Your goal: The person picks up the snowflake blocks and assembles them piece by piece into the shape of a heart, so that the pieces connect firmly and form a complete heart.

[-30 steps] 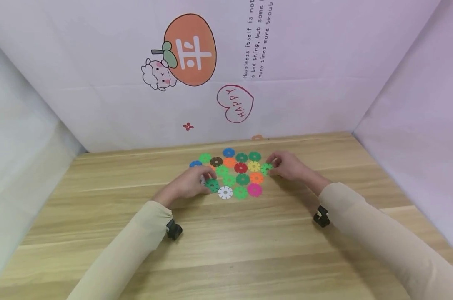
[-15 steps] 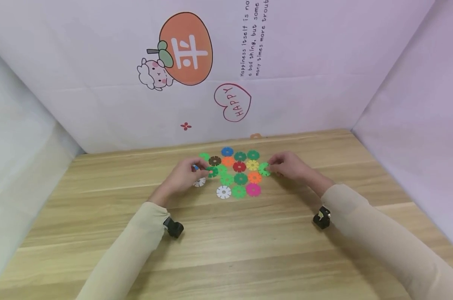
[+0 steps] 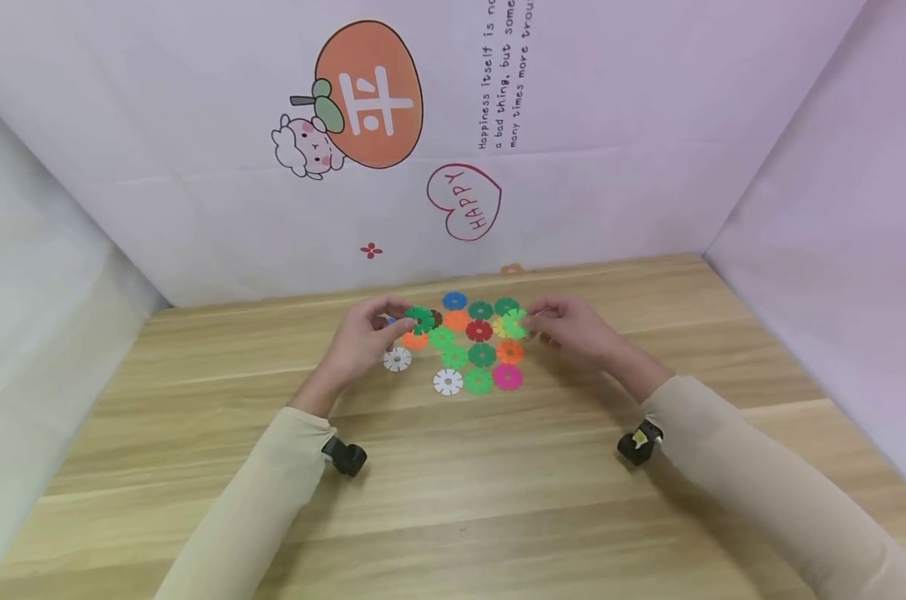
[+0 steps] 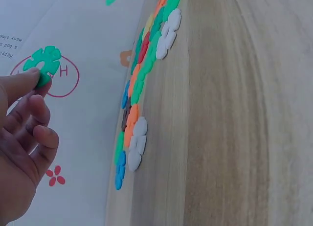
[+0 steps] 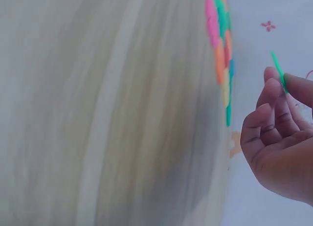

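Note:
My left hand (image 3: 358,337) pinches a dark green notched disc (image 3: 421,320) between thumb and fingers, lifted above the tabletop. In the left wrist view that green disc (image 4: 45,62) shows its slots and centre hole. On the other side, my right hand (image 3: 573,329) pinches a light green notched disc (image 3: 514,323), raised over the yellow one; the right wrist view has this green disc (image 5: 278,72) edge-on. Flat between the hands lie several more discs, among them a red disc (image 3: 478,331), a pink disc (image 3: 508,377) and two white ones, the nearer a white disc (image 3: 447,382).
The discs lie on a wood-grain table (image 3: 460,500) near its back edge. Behind stands a white printed backdrop (image 3: 610,125), with pale side walls left and right. A blue disc (image 3: 455,301) is the farthest back.
The left hand has lifted the dark green disc off the table, moving it up and back. The right hand has raised the light green disc and shifted it slightly left.

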Demonstrator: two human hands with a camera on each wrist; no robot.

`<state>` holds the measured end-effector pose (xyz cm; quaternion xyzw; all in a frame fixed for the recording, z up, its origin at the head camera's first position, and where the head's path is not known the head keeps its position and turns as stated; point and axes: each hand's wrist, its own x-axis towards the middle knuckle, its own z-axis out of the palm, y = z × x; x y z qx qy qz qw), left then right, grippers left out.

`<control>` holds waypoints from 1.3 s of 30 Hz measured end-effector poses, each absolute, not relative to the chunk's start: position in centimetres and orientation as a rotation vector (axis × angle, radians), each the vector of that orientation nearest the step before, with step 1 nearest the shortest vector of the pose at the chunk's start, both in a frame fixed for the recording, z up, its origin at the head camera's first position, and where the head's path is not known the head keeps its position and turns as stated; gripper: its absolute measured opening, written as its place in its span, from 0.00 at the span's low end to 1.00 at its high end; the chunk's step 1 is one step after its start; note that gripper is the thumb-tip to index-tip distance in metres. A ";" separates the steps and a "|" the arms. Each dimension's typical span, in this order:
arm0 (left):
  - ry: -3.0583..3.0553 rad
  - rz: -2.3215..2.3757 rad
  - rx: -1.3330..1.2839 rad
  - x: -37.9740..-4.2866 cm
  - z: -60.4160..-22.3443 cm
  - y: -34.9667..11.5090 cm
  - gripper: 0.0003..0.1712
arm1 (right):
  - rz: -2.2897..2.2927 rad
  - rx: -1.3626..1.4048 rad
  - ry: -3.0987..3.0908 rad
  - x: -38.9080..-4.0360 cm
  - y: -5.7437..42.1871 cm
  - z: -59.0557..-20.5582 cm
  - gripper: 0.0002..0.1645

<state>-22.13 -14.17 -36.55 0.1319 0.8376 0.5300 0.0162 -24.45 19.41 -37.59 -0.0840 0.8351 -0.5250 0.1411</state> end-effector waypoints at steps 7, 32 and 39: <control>2.622 1.655 0.579 -21.9 -35.7 -13.7 0.11 | -1.713 -0.243 2.248 -23.3 18.0 -36.5 0.17; 2.730 1.619 0.996 -21.0 -33.6 -11.0 0.07 | -1.902 -0.299 1.986 -20.9 14.2 -34.3 0.09; 2.745 1.609 1.028 -20.9 -33.4 -10.9 0.07 | -1.904 -0.330 1.976 -20.7 14.1 -34.1 0.11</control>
